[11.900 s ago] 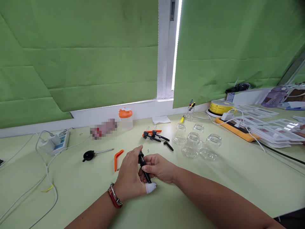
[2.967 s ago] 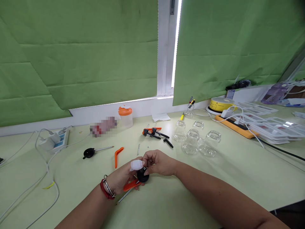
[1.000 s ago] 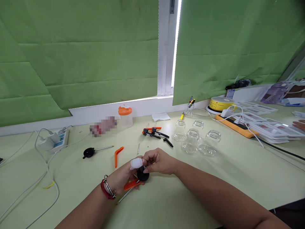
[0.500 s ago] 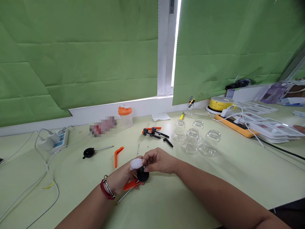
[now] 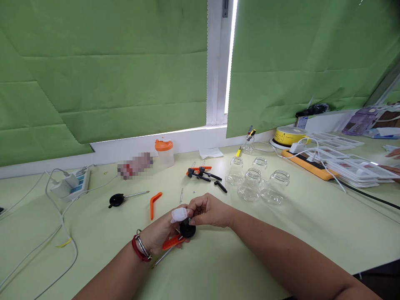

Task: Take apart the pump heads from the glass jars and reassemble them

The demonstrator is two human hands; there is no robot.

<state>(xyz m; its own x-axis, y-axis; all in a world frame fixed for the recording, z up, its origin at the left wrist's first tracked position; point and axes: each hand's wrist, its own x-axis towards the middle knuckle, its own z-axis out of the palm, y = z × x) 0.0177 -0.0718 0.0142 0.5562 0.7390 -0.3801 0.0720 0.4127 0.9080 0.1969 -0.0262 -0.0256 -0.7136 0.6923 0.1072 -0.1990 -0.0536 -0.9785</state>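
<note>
My left hand, its index finger wrapped in white, is closed around a black round lid. An orange lever and a thin metal rod stick out below that lid, toward the lower left. My right hand pinches at the lid's upper edge, where a tiny metal piece shows between the fingertips; its kind is hidden. Beyond my hands lie a screw and a tiny nut-like part. To the left rest a loose orange lever and another black lid with a rod.
Several glass jars stand right of centre. Black-and-orange assemblies and a black handle lie behind my hands. A power strip with cables sits left, an orange one right. Another person's hand shows at the right edge.
My hands and the lid stay almost in place, with only a slight shift at the fingertips. At the far right edge, the other person's hands have moved.
</note>
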